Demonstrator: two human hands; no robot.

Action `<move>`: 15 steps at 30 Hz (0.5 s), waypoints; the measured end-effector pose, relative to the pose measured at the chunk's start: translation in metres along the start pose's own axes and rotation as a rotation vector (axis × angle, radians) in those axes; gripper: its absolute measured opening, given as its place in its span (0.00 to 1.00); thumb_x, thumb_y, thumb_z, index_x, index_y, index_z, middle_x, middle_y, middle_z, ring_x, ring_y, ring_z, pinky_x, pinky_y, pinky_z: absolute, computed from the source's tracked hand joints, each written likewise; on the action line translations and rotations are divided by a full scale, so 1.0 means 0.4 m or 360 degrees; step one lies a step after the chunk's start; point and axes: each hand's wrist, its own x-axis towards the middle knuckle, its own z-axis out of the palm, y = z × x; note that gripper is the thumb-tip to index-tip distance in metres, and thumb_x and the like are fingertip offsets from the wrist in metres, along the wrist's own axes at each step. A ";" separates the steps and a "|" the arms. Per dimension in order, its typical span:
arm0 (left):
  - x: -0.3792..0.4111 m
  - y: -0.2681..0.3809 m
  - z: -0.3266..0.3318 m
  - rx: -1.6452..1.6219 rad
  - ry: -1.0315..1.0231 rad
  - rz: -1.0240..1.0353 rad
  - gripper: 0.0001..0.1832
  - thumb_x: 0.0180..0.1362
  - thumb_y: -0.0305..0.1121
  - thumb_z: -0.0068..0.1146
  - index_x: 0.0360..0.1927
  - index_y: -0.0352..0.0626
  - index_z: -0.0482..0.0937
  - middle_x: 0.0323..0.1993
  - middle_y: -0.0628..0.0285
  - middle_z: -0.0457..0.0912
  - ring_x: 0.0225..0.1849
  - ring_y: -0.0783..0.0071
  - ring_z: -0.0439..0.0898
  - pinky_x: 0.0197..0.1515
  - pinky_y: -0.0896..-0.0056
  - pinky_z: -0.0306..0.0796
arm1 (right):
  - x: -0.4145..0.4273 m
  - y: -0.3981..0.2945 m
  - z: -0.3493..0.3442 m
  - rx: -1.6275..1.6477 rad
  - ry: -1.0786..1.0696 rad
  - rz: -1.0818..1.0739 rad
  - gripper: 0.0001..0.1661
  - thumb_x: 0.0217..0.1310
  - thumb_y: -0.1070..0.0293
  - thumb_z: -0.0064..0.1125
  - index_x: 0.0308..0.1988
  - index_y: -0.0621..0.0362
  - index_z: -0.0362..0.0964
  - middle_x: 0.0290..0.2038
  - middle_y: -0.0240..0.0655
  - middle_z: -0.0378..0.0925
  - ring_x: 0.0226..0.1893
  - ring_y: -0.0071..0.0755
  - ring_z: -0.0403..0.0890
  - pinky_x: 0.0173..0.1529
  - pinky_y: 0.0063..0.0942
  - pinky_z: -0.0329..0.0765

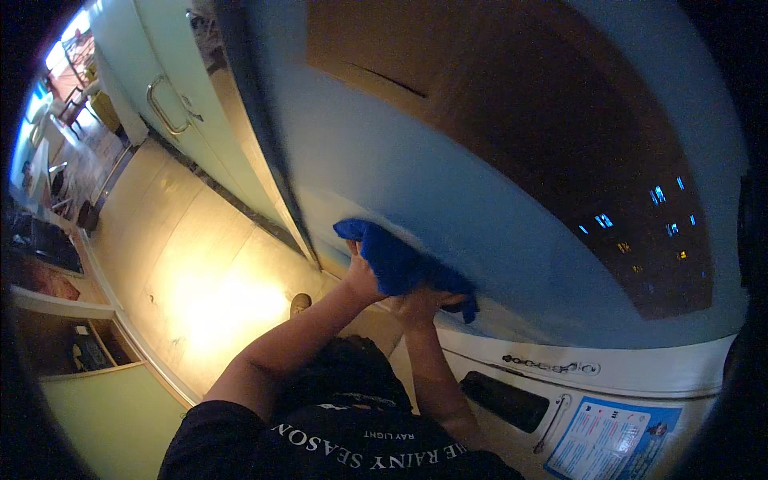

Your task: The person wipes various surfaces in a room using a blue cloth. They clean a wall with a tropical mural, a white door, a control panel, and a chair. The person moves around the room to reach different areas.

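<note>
A crumpled blue cloth (405, 258) stretches between my two hands, low in front of a bluish panel (384, 168) that bears a large dark brown area (510, 114). My left hand (363, 276) grips the cloth near its left end, fingers partly hidden behind the fabric. My right hand (423, 300) grips it lower down towards the other end, with a fold hanging beside the fingers. Whether the cloth touches the panel cannot be told.
A pale green door with a metal handle (165, 105) stands at the upper left beside the tiled floor (186, 240). An open-fronted cabinet (90, 375) is at the lower left. At the lower right is a white appliance (510, 348) with a chain and a printed blue sheet (612, 435).
</note>
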 end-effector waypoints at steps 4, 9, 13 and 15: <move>-0.040 -0.054 -0.068 -0.0035 -0.0315 -0.0228 0.36 0.51 0.61 0.52 0.62 0.57 0.67 0.61 0.49 0.64 0.67 0.40 0.49 0.62 0.26 0.28 | 0.091 -0.121 -0.122 0.0244 -0.1419 0.0238 0.42 0.64 0.38 0.23 0.68 0.53 0.43 0.68 0.55 0.37 0.68 0.64 0.26 0.58 0.69 0.18; 0.029 -0.085 -0.130 -0.0074 -0.0014 -0.0225 0.35 0.52 0.58 0.53 0.63 0.58 0.65 0.59 0.50 0.66 0.66 0.42 0.54 0.63 0.27 0.30 | 0.096 -0.177 -0.082 0.0229 0.0045 -0.0159 0.43 0.63 0.36 0.20 0.66 0.53 0.50 0.68 0.54 0.40 0.67 0.66 0.25 0.60 0.66 0.20; 0.125 -0.105 -0.214 0.0070 0.0373 -0.0274 0.40 0.50 0.60 0.55 0.64 0.54 0.61 0.61 0.51 0.64 0.65 0.41 0.54 0.64 0.29 0.33 | 0.233 -0.265 -0.156 0.0208 0.0510 -0.0342 0.43 0.63 0.34 0.20 0.66 0.51 0.51 0.68 0.52 0.40 0.67 0.68 0.26 0.60 0.68 0.24; 0.140 -0.129 -0.221 0.0046 0.0489 -0.0275 0.38 0.50 0.58 0.55 0.63 0.52 0.63 0.60 0.51 0.65 0.65 0.43 0.56 0.64 0.34 0.36 | 0.259 -0.293 -0.155 0.0191 0.0470 -0.0379 0.43 0.63 0.34 0.20 0.65 0.52 0.54 0.67 0.52 0.43 0.66 0.67 0.32 0.60 0.69 0.28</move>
